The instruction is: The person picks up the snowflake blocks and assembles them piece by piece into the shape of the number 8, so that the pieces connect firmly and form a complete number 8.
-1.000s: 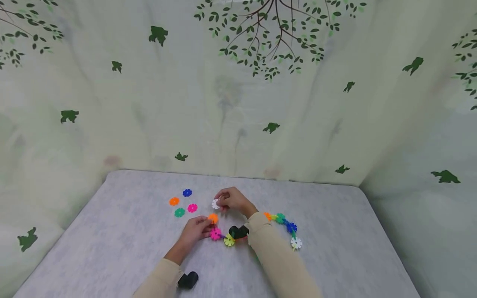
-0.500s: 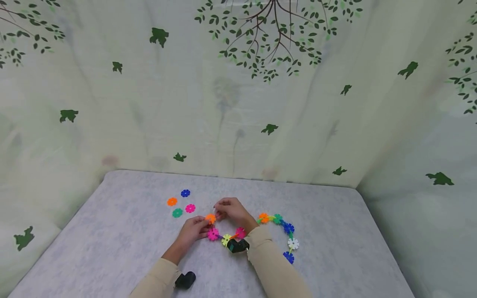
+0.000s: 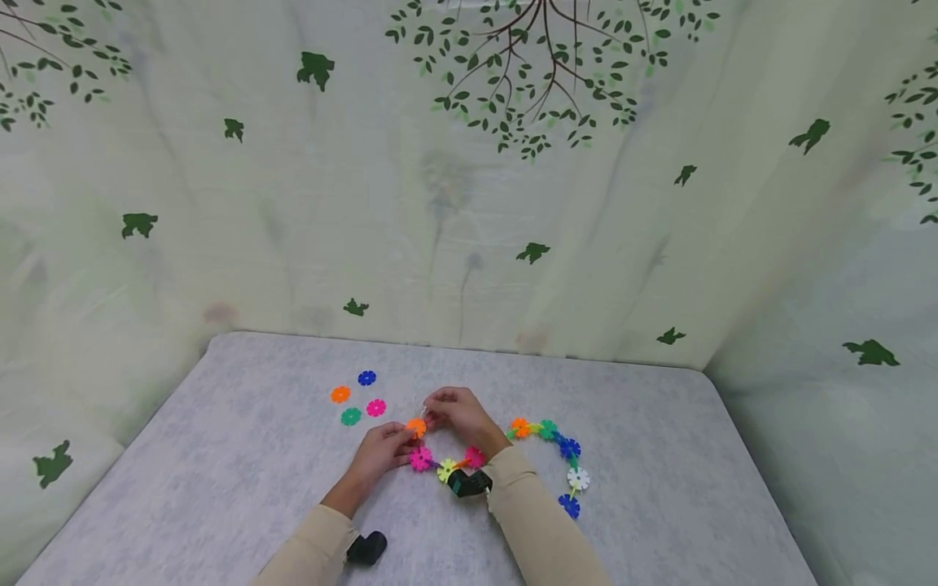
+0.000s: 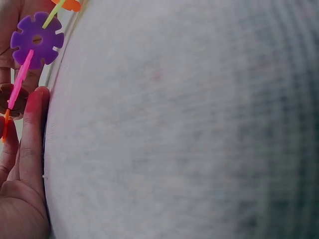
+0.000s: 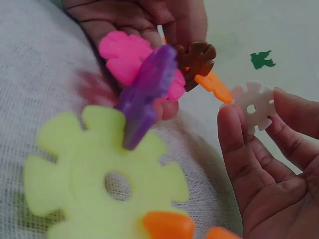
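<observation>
My right hand pinches a white snowflake disc between thumb and fingers, edge-on in the head view. Its rim meets the orange disc that ends a linked chain. My left hand holds this end of the chain, fingers around the orange disc and the brown disc beside it. From there the chain runs through a pink disc, a purple disc and a yellow disc. Whether the white disc's slot has gone into the orange one cannot be told.
Past my right forearm the chain curves on, with a white disc and a blue disc. Loose discs lie at the left back: blue, orange, green and pink. A printed curtain stands behind the table.
My right hand has come down and closer to my left, bringing the white disc from apart to against the orange disc. The white disc has turned edge-on. My left hand keeps its hold.
</observation>
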Available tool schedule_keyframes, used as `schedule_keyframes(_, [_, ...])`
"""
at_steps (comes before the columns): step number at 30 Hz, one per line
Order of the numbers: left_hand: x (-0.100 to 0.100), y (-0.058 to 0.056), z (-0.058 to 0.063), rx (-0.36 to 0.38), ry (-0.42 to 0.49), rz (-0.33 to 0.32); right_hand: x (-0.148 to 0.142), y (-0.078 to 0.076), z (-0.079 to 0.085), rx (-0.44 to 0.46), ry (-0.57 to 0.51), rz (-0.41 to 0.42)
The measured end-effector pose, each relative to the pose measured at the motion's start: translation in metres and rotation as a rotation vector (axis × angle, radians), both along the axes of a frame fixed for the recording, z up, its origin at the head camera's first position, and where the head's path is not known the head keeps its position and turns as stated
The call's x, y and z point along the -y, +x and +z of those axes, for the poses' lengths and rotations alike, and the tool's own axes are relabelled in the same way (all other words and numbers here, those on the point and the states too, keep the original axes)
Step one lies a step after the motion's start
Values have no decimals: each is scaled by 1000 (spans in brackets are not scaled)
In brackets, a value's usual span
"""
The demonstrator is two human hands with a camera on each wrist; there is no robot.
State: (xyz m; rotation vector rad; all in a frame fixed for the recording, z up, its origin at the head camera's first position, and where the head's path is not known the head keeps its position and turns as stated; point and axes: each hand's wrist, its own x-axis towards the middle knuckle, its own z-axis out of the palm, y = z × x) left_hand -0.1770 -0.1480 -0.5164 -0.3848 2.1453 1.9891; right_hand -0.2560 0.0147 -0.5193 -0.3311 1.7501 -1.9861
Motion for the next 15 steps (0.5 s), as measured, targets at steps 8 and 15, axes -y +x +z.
schedule_keyframes(8, [-1,-1,-2,-4,19,4,0,2,2,-5,23,19])
schedule_keyframes(15, [-1,-2,-5,1,-5,24,2,5,5,-29,88,-45])
